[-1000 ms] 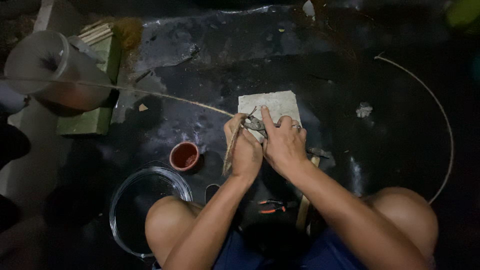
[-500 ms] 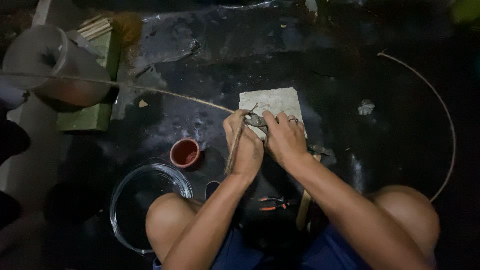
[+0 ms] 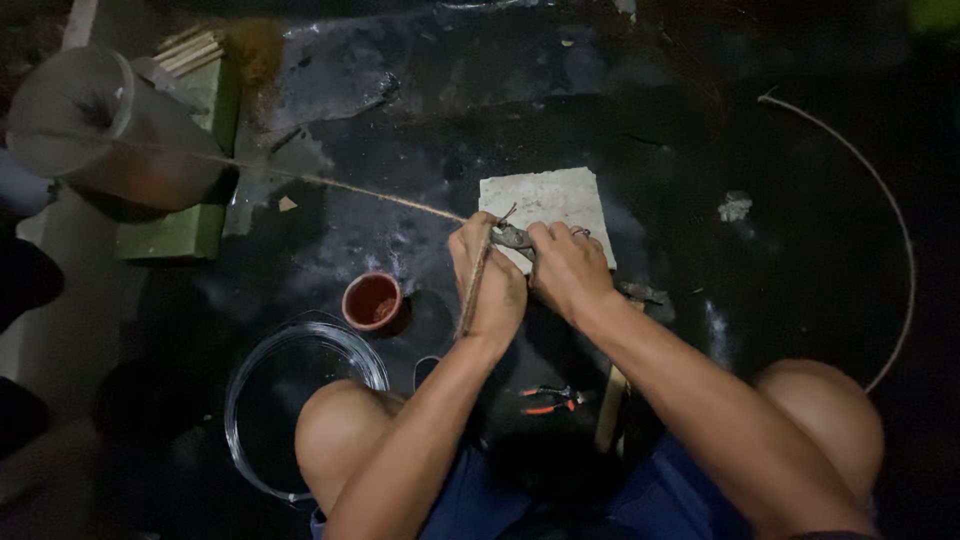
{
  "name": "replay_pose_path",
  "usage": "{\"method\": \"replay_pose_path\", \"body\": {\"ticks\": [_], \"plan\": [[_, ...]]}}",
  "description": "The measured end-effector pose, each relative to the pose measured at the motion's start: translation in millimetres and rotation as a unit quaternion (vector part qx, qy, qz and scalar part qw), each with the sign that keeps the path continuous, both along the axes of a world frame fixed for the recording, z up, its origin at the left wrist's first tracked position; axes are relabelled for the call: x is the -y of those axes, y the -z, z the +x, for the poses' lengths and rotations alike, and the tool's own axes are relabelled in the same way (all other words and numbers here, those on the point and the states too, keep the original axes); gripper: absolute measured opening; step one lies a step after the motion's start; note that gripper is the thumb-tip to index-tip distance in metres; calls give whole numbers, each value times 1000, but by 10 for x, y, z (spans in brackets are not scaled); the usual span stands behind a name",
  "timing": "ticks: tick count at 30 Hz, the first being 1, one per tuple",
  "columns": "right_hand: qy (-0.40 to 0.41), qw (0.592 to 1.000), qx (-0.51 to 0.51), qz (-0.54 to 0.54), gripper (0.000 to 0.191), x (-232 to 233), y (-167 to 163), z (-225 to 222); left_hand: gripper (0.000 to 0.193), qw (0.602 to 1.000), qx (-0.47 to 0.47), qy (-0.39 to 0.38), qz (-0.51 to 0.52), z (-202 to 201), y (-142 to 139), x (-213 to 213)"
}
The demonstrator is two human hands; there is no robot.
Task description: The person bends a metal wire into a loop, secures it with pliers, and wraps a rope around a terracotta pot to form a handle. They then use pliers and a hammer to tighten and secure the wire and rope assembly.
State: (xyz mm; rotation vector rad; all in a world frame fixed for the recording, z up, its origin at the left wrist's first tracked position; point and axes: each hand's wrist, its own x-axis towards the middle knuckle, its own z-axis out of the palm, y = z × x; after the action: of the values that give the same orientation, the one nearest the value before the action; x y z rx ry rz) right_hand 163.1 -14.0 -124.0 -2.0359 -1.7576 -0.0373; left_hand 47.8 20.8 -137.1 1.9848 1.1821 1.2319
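Dark wet floor (image 3: pixel 400 130), thin cane (image 3: pixel 330 184) in left hand (image 3: pixel 488 280) grip, right hand (image 3: pixel 566 268) beside

A single head-worn camera looks almost straight down from above the seated person; the knees sit at the lower edge, the left hand (image 3: pixel 488 285) and right hand (image 3: pixel 568 270) near centre, fairly close; the dark floor (image 3: pixel 420 120) fills the frame, its corners perhaps too dim to read.

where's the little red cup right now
In the head view, the small red cup sits on the dark floor, left of the left hand, just above the clear bowl.
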Motion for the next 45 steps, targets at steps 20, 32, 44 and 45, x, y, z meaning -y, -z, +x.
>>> {"method": "replay_pose_path", "body": {"ticks": [20, 32, 44, 45], "plan": [[27, 573, -812, -106, 38, -16, -384, 473, 72, 821, 297, 335, -354, -266, -565, -134], [9, 473, -881, -5, 23, 7, -387, 490, 47, 757, 311, 415, -397, -269, -294, -68], [54, 577, -809, 101, 11, 72, -432, 469, 20, 702, 400, 290, -512, -323, -192, -150], [55, 582, -805, 103, 12, 67, -446, 469, 20, 698, 406, 287, -515, -326, -199, -154]]}}
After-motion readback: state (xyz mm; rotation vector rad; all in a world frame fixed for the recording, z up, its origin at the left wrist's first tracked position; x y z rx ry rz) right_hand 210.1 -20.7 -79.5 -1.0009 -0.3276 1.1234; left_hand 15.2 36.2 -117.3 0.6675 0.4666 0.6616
